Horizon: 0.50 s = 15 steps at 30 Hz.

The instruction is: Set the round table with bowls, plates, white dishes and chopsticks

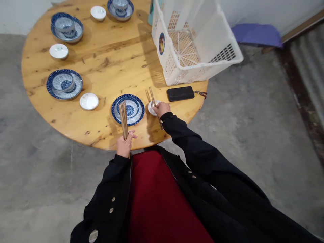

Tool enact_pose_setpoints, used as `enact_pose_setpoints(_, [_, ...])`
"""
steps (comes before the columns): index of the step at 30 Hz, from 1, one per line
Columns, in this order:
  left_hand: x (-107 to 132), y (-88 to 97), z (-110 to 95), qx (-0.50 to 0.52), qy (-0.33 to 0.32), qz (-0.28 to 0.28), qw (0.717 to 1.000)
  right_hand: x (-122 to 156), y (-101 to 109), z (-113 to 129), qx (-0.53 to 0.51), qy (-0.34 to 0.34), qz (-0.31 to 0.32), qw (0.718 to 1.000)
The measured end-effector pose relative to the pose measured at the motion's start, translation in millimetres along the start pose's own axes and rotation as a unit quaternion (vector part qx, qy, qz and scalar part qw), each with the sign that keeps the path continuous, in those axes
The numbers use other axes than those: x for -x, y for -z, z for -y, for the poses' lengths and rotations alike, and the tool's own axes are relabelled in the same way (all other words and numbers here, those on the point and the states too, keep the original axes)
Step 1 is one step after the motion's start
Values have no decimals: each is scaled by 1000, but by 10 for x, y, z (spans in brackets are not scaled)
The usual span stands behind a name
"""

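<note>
My left hand (124, 144) is closed around a bundle of wooden chopsticks (123, 118), which point away from me in front of a blue-and-white plate (115, 116) with a bowl on it. In my right hand (162, 109) is a pair of chopsticks (153, 96), held over a small white dish (151, 107) that the fingers partly hide. Whether the pair rests on the dish I cannot tell. Just right of that hand lies a black phone or wallet (180, 93) with a cord strap.
The round wooden table (106, 79) also bears several blue-and-white bowl-and-plate sets, one at the left (64, 84), and small white dishes, such as the nearest white dish (89, 101). A white plastic crate (174, 72) stands at the right edge. Behind it is a purple object (257, 34).
</note>
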<state>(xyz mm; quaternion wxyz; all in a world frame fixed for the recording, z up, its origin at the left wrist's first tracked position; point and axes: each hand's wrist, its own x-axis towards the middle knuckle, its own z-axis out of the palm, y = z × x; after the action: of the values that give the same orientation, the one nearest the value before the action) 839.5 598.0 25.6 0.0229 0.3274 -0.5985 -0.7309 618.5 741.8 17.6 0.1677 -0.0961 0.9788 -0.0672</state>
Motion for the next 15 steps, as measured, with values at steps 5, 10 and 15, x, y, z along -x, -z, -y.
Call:
enact_pose_setpoints(5, [2,-6,-29,0,-1,2,1000,54,116,-22,-19,-5,-24,1000])
enact_pose_setpoints(10, [13,-49,-179,38,17,72,997,407,340,98,-231,84,-77,966])
enact_pose_setpoints(15, [16,-91,-335,90,54,233,967,894,441,470,-544,183,102,813])
